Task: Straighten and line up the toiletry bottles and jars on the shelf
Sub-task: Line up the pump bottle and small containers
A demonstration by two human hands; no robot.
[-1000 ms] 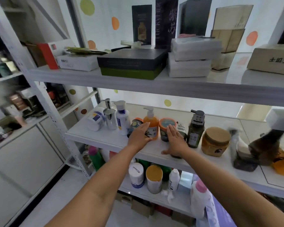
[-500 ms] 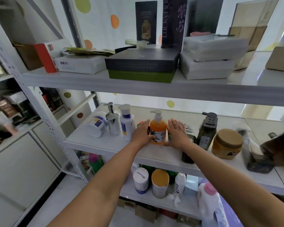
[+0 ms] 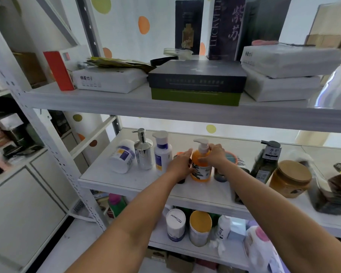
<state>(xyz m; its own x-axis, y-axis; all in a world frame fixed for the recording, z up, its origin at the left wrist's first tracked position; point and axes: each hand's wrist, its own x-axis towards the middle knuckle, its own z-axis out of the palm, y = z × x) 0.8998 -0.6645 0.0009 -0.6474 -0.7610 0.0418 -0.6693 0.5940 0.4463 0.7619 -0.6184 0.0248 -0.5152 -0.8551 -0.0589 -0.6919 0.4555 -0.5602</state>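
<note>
An orange pump bottle [image 3: 201,166] stands upright on the white middle shelf [image 3: 130,180]. My left hand [image 3: 182,164] presses on its left side and my right hand [image 3: 215,155] wraps its right side and neck, so both grip it. Left of it stand a white bottle with blue label [image 3: 162,152], a chrome pump bottle [image 3: 144,152] and a white jar tipped on its side [image 3: 122,156]. A teal-lidded jar [image 3: 231,156] sits behind my right hand. Further right are a dark green pump bottle [image 3: 266,162] and a wooden-lidded amber jar [image 3: 290,179].
The upper shelf board [image 3: 185,113] hangs low over the bottles, loaded with boxes and tissue packs. The lower shelf holds a white canister [image 3: 175,224], a yellow-lidded canister [image 3: 200,227] and a small white bottle [image 3: 223,227]. A dark container [image 3: 331,196] sits far right.
Both hands have closed in on the orange pump bottle; the right hand rose from the shelf and teal jar to the bottle's neck. The view has shifted closer and upward.
</note>
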